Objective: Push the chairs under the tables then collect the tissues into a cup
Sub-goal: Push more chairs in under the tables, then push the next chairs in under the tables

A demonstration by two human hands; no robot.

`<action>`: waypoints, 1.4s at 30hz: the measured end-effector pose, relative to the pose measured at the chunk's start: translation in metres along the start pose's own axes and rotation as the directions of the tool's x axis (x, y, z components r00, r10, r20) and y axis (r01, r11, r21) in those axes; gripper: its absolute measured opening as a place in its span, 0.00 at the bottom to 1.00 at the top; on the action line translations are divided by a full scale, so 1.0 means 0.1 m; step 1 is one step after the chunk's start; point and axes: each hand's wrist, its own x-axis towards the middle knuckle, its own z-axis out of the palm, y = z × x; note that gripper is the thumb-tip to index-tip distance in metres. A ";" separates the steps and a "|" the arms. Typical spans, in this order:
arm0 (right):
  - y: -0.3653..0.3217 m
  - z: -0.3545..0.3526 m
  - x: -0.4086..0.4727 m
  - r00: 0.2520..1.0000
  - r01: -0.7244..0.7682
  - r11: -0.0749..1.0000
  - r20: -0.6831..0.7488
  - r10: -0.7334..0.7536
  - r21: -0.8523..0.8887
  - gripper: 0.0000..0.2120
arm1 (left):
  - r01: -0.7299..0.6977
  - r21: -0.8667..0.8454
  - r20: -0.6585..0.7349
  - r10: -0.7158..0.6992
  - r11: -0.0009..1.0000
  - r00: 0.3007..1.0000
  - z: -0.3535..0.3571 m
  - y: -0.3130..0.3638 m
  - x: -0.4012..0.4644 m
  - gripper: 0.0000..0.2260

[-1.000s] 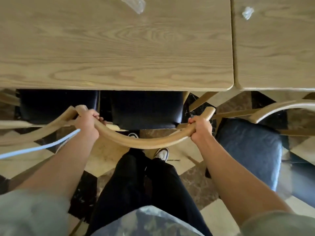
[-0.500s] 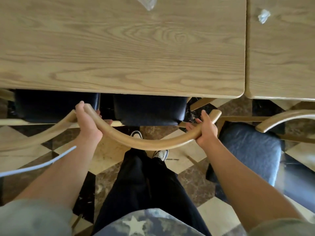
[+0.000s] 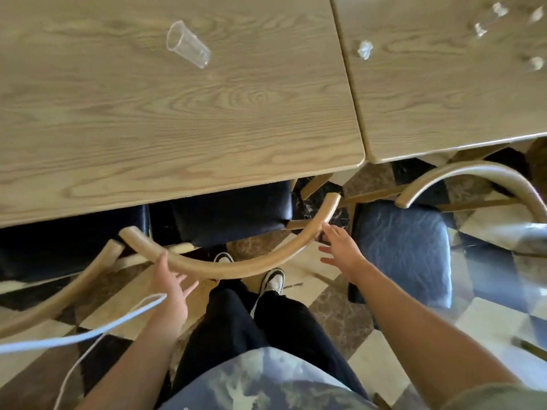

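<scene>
Fingers of both hands are spread and straight, holding nothing. The left hand [image 3: 170,287] lies with its thumb side against the near edge of the curved wooden backrest [image 3: 233,266] of the middle chair, its fingertips reaching just under the rail toward the person's legs. The right hand [image 3: 340,251] hovers just beside the right end of the same rail, palm turned toward it, fingers fanned; whether a fingertip touches the wood cannot be told. Both forearms run back toward the bottom corners, bare up to grey-green sleeves.

Between the two hands, below the rail, stand the person's black trousers and white-and-black shoes [image 3: 273,279] on a checked marble floor. Beyond the fingers the chair's dark seat [image 3: 231,213] sits mostly under the near edge of the left table [image 3: 177,119]. Left of the left hand another curved backrest [image 3: 62,291] slants away, its dark seat also under the table. A white cord [image 3: 88,335] loops across just beside the left wrist.

Right of the right hand a third chair with a dark blue seat [image 3: 399,247] stands out from under the right table [image 3: 444,93], its arched back [image 3: 473,176] near the table's edge.

Far beyond the fingers, a clear plastic cup [image 3: 188,44] lies on its side on the left table. A crumpled tissue [image 3: 364,50] rests on the right table near the seam, with more small blurred bits [image 3: 535,63] toward the far right corner.
</scene>
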 end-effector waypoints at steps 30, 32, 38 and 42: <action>1.79 -2.58 -0.31 0.991 -0.067 0.502 0.000 0.133 0.862 0.15 | -0.279 0.689 0.561 -0.247 0.669 0.790 3.53 -1.20 -2.23 0.24; 1.84 -2.65 -0.29 0.989 -0.070 0.477 -0.003 0.151 0.876 0.13 | -0.298 0.706 0.560 -0.249 0.643 0.791 3.76 -1.21 -2.24 0.23; 1.80 -2.77 -0.10 0.966 -0.110 0.435 -0.008 0.259 0.894 0.09 | -0.364 0.782 0.484 -0.124 0.506 0.866 4.55 -1.03 -1.97 0.21; 1.54 -2.81 0.11 0.946 -0.140 0.418 -0.004 0.324 0.898 0.09 | -0.423 0.840 0.472 -0.075 0.339 0.878 5.13 -0.90 -1.76 0.23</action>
